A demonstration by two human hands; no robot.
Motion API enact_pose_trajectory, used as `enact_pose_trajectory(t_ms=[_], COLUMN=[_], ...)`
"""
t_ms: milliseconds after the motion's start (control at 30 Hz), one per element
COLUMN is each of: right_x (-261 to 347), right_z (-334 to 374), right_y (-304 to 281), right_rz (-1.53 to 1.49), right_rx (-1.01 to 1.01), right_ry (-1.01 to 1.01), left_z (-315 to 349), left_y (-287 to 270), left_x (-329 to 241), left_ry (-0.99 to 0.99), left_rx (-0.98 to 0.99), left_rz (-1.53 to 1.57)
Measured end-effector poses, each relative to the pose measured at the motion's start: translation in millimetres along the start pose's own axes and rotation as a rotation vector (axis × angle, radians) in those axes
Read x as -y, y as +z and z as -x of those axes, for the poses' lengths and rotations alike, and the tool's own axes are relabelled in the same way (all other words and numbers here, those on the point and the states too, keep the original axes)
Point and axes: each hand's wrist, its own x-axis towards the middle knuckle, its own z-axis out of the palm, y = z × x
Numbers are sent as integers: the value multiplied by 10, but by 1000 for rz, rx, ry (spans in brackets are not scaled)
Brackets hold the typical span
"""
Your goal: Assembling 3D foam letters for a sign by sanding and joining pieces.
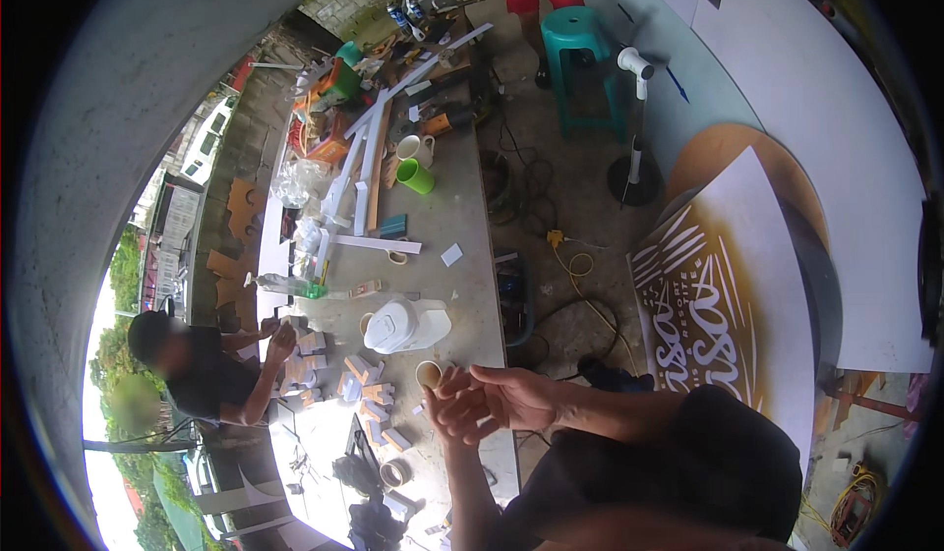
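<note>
My right hand (516, 398) reaches in from the right over the table's near edge. Its thumb is stretched out, its fingers are loosely bent and apart, and no object shows in it. My left hand (454, 415) comes up from below and meets the right hand's fingers, which partly cover it; whether it holds anything is hidden. Just beyond the fingertips stands a round, cup-like thing (427, 372) with a tan inside. Farther left lie several small grey and brown blocks (372, 394). A white plastic jug (395, 325) stands behind them.
The long grey table (457, 290) carries a tape roll (394, 472), a green cup (415, 175), a clear bottle (285, 285) and white strips (366, 173). Across it, a co-worker (211, 374) handles something small. A printed board (728, 295), fan (636, 64) and cables (580, 276) are at right.
</note>
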Motion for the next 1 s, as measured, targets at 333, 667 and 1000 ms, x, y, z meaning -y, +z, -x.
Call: enact_pose_trajectory(t_ms=[333, 667, 1000], right_x=[886, 1416, 1192], right_z=[562, 219, 260], right_y=[-1228, -1229, -1330], right_rz=[177, 447, 456], right_rx=[-108, -662, -686], right_ry=[181, -195, -88], left_z=[447, 1241, 1493], left_y=[1040, -12, 56], left_x=[-615, 165, 246], left_ry=[679, 168, 70], left_rx=[-473, -657, -655], left_rz=[-1205, -1152, -1215])
